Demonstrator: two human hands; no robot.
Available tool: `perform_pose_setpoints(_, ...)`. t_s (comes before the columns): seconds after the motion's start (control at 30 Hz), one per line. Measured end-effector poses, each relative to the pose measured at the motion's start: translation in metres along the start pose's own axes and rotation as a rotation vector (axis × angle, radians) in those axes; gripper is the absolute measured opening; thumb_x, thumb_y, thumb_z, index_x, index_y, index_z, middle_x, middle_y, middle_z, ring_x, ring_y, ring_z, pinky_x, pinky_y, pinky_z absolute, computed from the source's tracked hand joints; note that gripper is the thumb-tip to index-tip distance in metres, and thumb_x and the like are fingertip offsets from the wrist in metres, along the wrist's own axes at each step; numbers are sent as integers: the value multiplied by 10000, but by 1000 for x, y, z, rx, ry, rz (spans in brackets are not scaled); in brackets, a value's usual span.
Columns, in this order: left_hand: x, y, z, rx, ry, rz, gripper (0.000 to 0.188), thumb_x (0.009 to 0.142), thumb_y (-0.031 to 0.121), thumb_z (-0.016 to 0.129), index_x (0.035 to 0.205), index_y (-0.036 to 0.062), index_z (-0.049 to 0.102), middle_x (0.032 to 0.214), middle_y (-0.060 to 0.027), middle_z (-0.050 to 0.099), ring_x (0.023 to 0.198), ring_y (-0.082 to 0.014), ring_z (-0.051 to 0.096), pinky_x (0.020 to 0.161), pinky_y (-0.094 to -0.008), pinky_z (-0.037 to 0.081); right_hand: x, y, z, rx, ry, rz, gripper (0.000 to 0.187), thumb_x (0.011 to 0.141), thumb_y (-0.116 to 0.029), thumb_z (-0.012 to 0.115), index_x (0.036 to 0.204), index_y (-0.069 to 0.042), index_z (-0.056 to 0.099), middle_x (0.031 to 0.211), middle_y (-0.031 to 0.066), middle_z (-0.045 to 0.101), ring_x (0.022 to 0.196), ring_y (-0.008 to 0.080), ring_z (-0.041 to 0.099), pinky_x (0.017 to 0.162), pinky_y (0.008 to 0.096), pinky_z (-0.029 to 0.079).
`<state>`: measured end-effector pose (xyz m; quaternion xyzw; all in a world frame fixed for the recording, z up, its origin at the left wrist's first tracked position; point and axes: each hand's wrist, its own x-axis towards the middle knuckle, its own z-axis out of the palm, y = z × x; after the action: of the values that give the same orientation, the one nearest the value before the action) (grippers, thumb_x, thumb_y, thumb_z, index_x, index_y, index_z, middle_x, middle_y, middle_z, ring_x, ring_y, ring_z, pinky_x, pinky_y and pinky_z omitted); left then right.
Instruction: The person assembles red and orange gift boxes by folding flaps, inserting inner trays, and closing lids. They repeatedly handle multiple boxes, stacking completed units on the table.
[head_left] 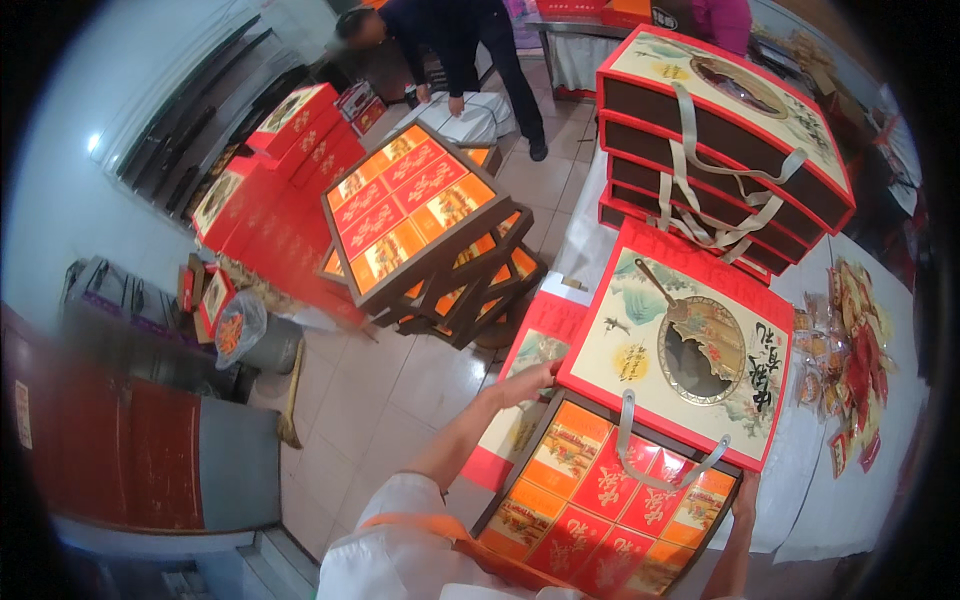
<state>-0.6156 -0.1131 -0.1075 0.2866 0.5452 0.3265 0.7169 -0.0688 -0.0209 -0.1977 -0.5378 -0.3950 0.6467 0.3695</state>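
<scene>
In front of me a red and cream gift box sleeve (640, 330) with a grey ribbon handle (625, 445) lies on the table. A dark brown tray (540, 430) of small orange and red boxes (605, 480) sticks out of its near end, partly inside the sleeve. My left hand (528, 385) is closed at the sleeve's near left corner, its fingertips partly hidden. At the opposite side, my right hand (744, 497) grips the tray's edge by the sleeve's near right corner. Another red and cream box (510, 425) lies partly under them on the left.
Beyond the sleeve stands a stack of finished gift boxes (720, 150) with ribbon handles. Filled trays (420, 215) are piled crookedly to the left, near red boxes (270, 200) and a lined bin (260, 335). Small packets (850, 360) lie at right. A person (460, 60) bends over white sheets.
</scene>
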Motion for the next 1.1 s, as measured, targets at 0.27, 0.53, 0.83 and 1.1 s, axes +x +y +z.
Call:
perform_pose_setpoints(0.27,35,-35,17,247,288,164,823,906,594,366,1475,70,85,1545,-99,-22,1420,-226,-16,1146,-371,58,6,16,-16,38,-47,17,482,941,-381,482,1275,-33,465,1213,66,530,1103,172,510,954,341,418)
perform_pose_setpoints(0.53,32,-55,-4,83,374,-5,559,916,516,434,1276,89,466,1037,-34,538,839,-140,510,655,-293,410,-9,14,1,51,7,104,554,932,-373,499,1356,-34,389,1302,65,477,1156,131,467,966,303,395)
perform_pose_setpoints(0.83,28,-42,8,-29,236,95,587,937,524,418,1286,54,374,1159,-69,551,1074,-165,546,912,-332,451,42,-97,24,-222,-153,158,743,911,-610,367,1427,-79,308,1388,92,419,1247,184,421,1018,302,359)
perform_pose_setpoints(1.1,24,-43,39,-395,393,58,609,949,535,355,1339,68,371,1308,-68,474,1159,-211,485,974,-348,400,36,-60,41,-234,54,166,776,917,-586,388,1377,38,345,1369,139,429,1242,198,414,1056,307,296)
